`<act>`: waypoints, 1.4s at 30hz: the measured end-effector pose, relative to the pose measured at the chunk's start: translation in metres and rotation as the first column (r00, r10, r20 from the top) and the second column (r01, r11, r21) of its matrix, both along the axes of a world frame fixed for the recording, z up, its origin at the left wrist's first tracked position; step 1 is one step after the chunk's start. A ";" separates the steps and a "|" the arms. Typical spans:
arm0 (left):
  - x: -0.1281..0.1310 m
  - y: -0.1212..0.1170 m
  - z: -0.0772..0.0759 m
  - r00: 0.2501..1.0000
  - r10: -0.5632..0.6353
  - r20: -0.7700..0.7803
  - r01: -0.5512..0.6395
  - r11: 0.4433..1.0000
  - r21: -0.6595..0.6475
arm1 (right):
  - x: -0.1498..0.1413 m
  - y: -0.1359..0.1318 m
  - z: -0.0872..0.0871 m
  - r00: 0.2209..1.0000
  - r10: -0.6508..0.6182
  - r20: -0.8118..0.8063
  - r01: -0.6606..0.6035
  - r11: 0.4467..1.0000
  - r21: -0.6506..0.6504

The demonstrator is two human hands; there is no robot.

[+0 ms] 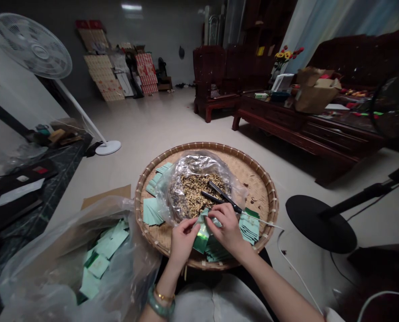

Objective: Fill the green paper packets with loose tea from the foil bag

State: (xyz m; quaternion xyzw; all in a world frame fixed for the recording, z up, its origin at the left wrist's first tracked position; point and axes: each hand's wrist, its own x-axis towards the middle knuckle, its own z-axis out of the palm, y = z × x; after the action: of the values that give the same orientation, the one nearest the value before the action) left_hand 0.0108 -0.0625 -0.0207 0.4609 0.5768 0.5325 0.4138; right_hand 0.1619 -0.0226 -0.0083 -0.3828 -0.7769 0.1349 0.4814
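Over the near side of a round woven bamboo tray [273, 197], a small green packet [201, 241] is pinched at its top between my two hands. My left hand [182, 239] grips the upper left edge with thumb and fingers. My right hand [229, 228] closes on the upper right side. Just beyond my right hand lies a black flat iron [224, 194], its two arms apart and a white cord [268, 222] running right; whether the hand touches it I cannot tell. Behind them an open clear plastic bag [199, 160] holds a tan and black loose dry mix [193, 192].
Green packets [152, 211] lie fanned along the tray's left, with another stack [249, 226] at right. A large plastic bag [52, 250] of packets [99, 266] stands at left. Fan bases [320, 223] [108, 147] flank the tray; a wooden table [300, 129] stands beyond.
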 end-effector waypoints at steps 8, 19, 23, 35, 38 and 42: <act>-0.006 -0.001 0.000 0.998 0.036 -0.044 -0.036 0.999 -0.012 | 0.005 0.005 0.006 0.985 0.163 -0.057 -0.172 0.912 -0.372; -0.005 -0.001 -0.005 0.974 0.108 0.199 -0.097 0.993 -0.064 | 0.005 0.005 0.001 0.789 0.363 -0.495 -0.602 0.295 -0.742; -0.006 -0.002 -0.006 0.983 0.071 0.172 -0.061 0.996 -0.063 | 0.005 0.005 -0.002 0.770 0.336 -0.542 -0.617 0.180 -0.766; -0.010 -0.010 0.002 0.525 0.077 -0.847 0.252 0.937 0.242 | 0.010 0.021 -0.006 0.867 0.367 -0.336 -0.470 0.383 -0.795; -0.007 -0.008 -0.002 0.540 0.083 -0.838 0.262 0.929 0.261 | 0.006 0.022 0.002 0.844 0.426 -0.324 -0.499 0.404 -0.767; -0.009 -0.004 -0.008 0.610 0.103 -0.785 0.214 0.933 0.289 | 0.010 0.025 0.017 0.821 0.420 -0.386 -0.548 0.393 -0.738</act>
State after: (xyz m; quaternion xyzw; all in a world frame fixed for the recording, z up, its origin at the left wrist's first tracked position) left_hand 0.0019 -0.0667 -0.0290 0.7323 0.5788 0.3561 0.0435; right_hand 0.1720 0.0027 0.0084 -0.3082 -0.6615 0.6419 0.2354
